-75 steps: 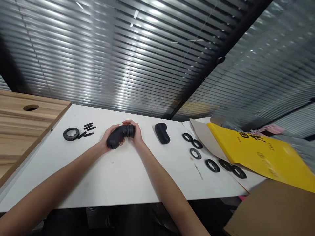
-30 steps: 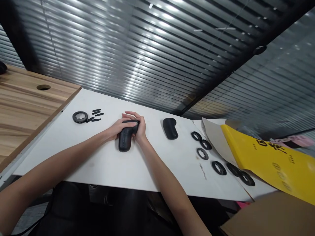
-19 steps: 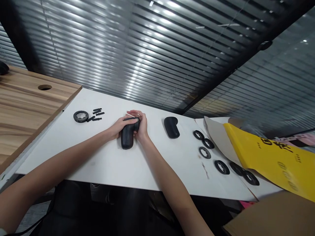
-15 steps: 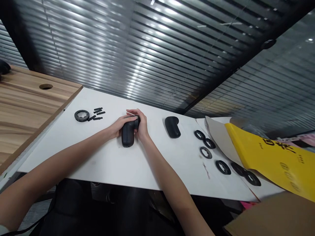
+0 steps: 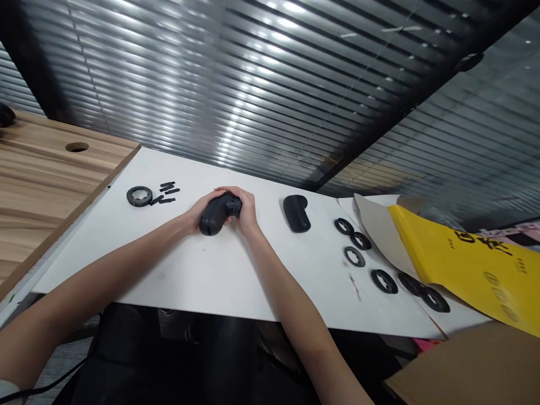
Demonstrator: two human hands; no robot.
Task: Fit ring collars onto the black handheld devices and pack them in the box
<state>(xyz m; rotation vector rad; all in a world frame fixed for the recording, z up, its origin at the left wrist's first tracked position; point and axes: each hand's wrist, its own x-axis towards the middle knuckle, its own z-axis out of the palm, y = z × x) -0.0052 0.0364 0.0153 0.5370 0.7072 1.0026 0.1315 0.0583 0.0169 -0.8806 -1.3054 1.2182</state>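
Note:
Both hands are closed around a black elbow-shaped device (image 5: 214,215) with a rounded body and a short round end, held over the white table. My left hand (image 5: 197,215) wraps the body from the left, its fingers partly hidden behind it. Gripping the short end is my right hand (image 5: 248,209), whose fingers curl over the top and meet the left ones. To the right, a similar black curved device (image 5: 297,214) lies on the table. A thick black ring (image 5: 139,196) and several small black strips (image 5: 167,187) rest to the left.
Several black rings (image 5: 384,281) lie along the right part of the white table (image 5: 198,281). A yellow printed packet (image 5: 476,264) and a cardboard piece (image 5: 459,365) stand at the right. Behind is a wall of metal blinds (image 5: 169,84); a wood-grain surface (image 5: 54,169) adjoins on the left.
The held device has tilted, its lower end swinging up and to the left. My right hand has shifted further over its short end, and both hands still grip it.

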